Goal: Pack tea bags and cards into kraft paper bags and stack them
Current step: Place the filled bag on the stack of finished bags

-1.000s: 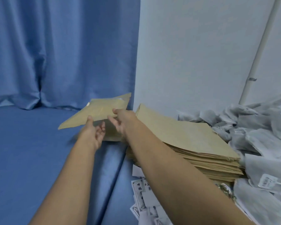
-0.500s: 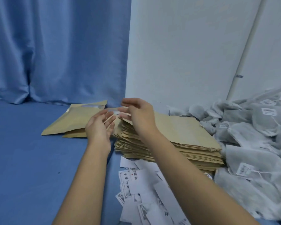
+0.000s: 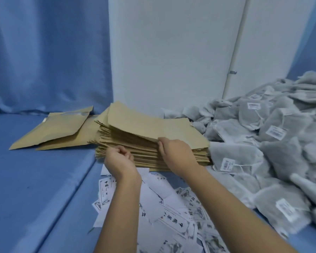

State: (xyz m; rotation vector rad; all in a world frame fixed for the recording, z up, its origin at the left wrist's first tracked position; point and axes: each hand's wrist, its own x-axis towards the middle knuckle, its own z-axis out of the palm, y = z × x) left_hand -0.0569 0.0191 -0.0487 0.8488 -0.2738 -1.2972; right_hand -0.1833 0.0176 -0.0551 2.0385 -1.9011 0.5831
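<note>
Two loose kraft bags (image 3: 51, 128), one bag stack (image 3: 171, 128)

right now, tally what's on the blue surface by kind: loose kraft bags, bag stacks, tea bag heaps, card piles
kraft bags lying apart at left: 2
stack of kraft bags: 1
heap of tea bags: 1
scatter of cards: 1
total: 5

Even, cool indoor light, soft shadows, slight blur, wide-angle bending at edges.
</note>
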